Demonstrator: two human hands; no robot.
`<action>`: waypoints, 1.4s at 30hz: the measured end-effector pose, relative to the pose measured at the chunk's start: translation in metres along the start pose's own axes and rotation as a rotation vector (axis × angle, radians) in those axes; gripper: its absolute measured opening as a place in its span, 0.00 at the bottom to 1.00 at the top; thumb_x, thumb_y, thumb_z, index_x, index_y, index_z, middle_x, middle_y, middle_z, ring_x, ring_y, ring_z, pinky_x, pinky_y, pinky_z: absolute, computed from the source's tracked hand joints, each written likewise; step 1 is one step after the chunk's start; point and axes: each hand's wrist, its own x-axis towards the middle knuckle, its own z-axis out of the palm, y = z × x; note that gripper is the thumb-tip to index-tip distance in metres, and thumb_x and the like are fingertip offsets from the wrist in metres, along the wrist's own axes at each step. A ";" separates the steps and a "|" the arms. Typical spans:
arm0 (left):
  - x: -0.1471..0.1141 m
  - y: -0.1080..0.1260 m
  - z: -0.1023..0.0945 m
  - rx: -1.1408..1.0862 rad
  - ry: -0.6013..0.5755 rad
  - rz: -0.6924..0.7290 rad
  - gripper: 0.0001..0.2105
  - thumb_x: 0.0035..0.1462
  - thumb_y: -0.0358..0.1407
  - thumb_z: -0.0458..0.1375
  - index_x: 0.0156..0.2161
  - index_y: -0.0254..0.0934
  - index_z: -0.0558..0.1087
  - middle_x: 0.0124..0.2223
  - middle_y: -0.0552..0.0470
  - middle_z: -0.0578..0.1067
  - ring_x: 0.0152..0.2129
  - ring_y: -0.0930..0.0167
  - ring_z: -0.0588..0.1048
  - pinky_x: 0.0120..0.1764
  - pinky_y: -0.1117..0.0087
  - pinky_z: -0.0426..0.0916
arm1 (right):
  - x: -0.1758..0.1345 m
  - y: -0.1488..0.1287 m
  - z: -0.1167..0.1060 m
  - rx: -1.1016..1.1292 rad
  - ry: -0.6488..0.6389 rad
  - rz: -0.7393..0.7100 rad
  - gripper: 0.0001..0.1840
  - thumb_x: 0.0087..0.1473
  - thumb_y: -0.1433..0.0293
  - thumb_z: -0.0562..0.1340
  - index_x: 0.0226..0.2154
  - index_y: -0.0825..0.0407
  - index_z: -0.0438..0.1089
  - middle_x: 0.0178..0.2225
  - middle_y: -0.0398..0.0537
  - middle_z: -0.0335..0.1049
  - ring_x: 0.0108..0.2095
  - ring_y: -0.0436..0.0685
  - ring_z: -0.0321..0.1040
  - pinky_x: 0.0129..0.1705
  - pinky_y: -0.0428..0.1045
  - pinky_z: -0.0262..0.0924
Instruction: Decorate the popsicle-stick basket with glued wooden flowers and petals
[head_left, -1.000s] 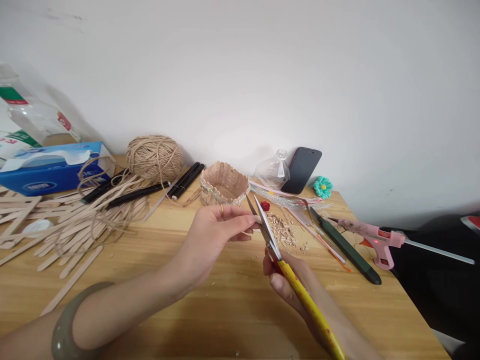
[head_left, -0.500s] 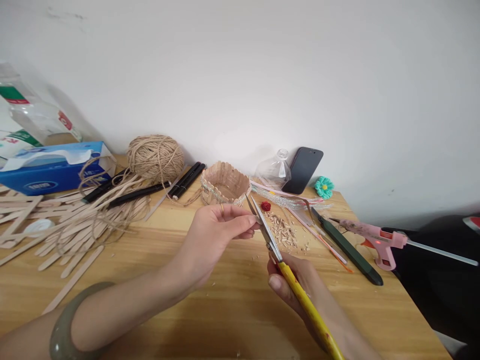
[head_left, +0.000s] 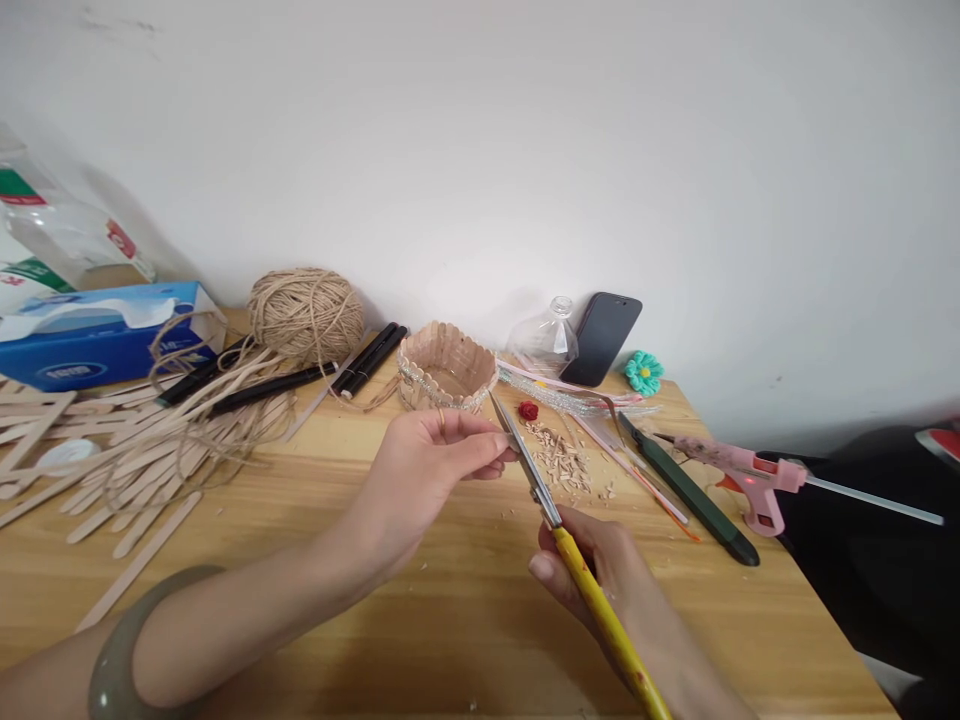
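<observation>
My right hand (head_left: pixel 592 565) is wrapped round the yellow handles of a pair of scissors (head_left: pixel 536 485), whose blades point up and away from me and lie together. At the blades, my left hand (head_left: pixel 442 450) pinches thumb against fingers on something tiny, mostly hidden by the fingertips. Small wooden chips (head_left: pixel 559 460) lie scattered just beyond the scissors. A little red rose (head_left: pixel 528 411) sits near the blade tips. Behind my left hand stands a low basket of craft sticks (head_left: pixel 448 362) with a silvery trim.
Craft sticks (head_left: pixel 142 470), black markers (head_left: pixel 371 360) and a ball of twine (head_left: pixel 305 315) lie left, beside a blue tissue box (head_left: pixel 97 340). At right are a dark green cutter (head_left: pixel 697 495), pink glue gun (head_left: pixel 750 475), phone (head_left: pixel 605 338), clear bottle piece (head_left: pixel 547 340) and teal flower (head_left: pixel 644 372).
The scissor blades, parted half a second ago, have come together beside my left fingertips. My left hand keeps its pinch. The whole view has shifted slightly.
</observation>
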 end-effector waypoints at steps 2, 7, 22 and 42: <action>0.000 0.000 0.000 0.013 -0.007 -0.010 0.03 0.42 0.30 0.64 0.22 0.33 0.75 0.22 0.56 0.75 0.22 0.77 0.71 0.31 0.75 0.67 | -0.001 0.001 0.000 -0.014 0.014 0.009 0.25 0.48 0.47 0.55 0.20 0.50 0.50 0.20 0.37 0.44 0.23 0.48 0.41 0.23 0.46 0.38; 0.001 -0.004 0.000 0.047 -0.025 -0.020 0.03 0.42 0.30 0.63 0.23 0.33 0.75 0.22 0.55 0.75 0.22 0.77 0.72 0.31 0.75 0.67 | -0.004 0.006 0.001 -0.034 0.021 0.035 0.23 0.48 0.50 0.55 0.20 0.50 0.50 0.20 0.37 0.45 0.23 0.48 0.42 0.23 0.46 0.39; 0.001 -0.005 -0.002 0.105 -0.101 -0.093 0.03 0.44 0.32 0.63 0.23 0.36 0.76 0.24 0.55 0.78 0.23 0.78 0.72 0.30 0.77 0.67 | -0.011 0.021 0.004 0.240 0.104 -0.094 0.29 0.51 0.43 0.49 0.16 0.48 0.51 0.11 0.37 0.47 0.15 0.47 0.47 0.17 0.45 0.42; -0.007 -0.018 -0.088 0.855 -0.089 -0.142 0.04 0.42 0.35 0.60 0.24 0.37 0.75 0.26 0.54 0.78 0.26 0.71 0.74 0.33 0.72 0.66 | -0.010 0.048 -0.004 0.305 -0.016 -0.015 0.28 0.52 0.44 0.50 0.18 0.49 0.55 0.09 0.37 0.51 0.13 0.47 0.47 0.16 0.44 0.44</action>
